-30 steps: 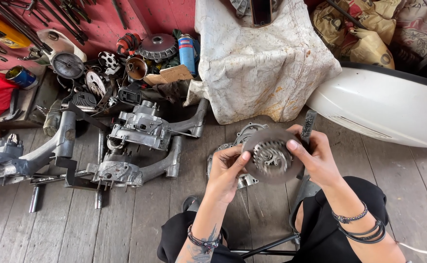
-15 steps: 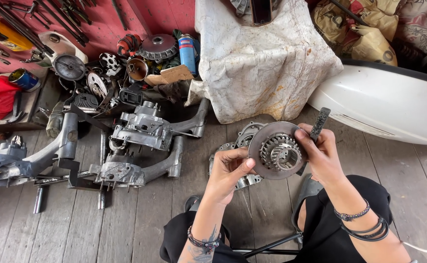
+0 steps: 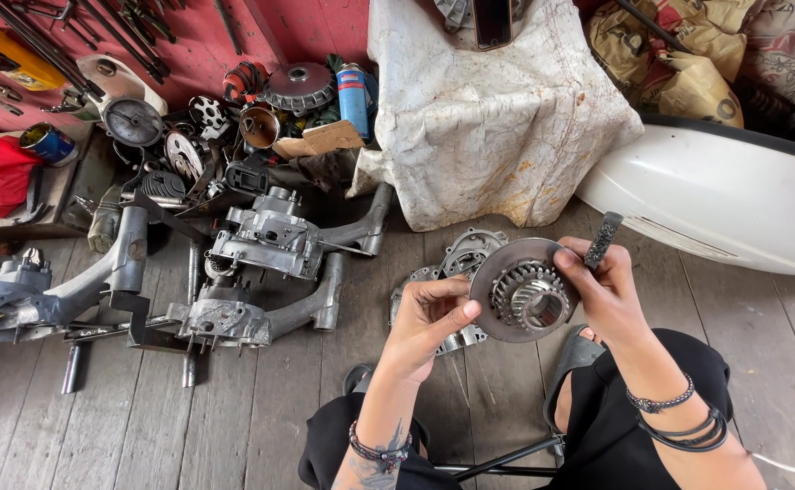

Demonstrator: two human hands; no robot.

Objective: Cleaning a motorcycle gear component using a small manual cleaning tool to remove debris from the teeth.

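Observation:
A round metal clutch disc (image 3: 523, 290) with a toothed hub in its middle is held up in front of me. My right hand (image 3: 603, 292) grips its right edge and also holds a dark knurled tool handle (image 3: 603, 240) that sticks up past the fingers. My left hand (image 3: 427, 319) touches the disc's left rim with thumb and fingertips. Below the disc, a grey engine cover plate (image 3: 459, 268) lies on the wooden floor.
Two grey engine casings with swing arms (image 3: 275, 243) lie on the planks at left. Loose parts, a blue spray can (image 3: 354, 98) and tools crowd the back. A stained white cloth (image 3: 488, 118) covers a block. A white scooter body panel (image 3: 715, 195) sits at right.
The disc has tilted so its toothed hub faces me more fully, and both hands have shifted slightly right with it.

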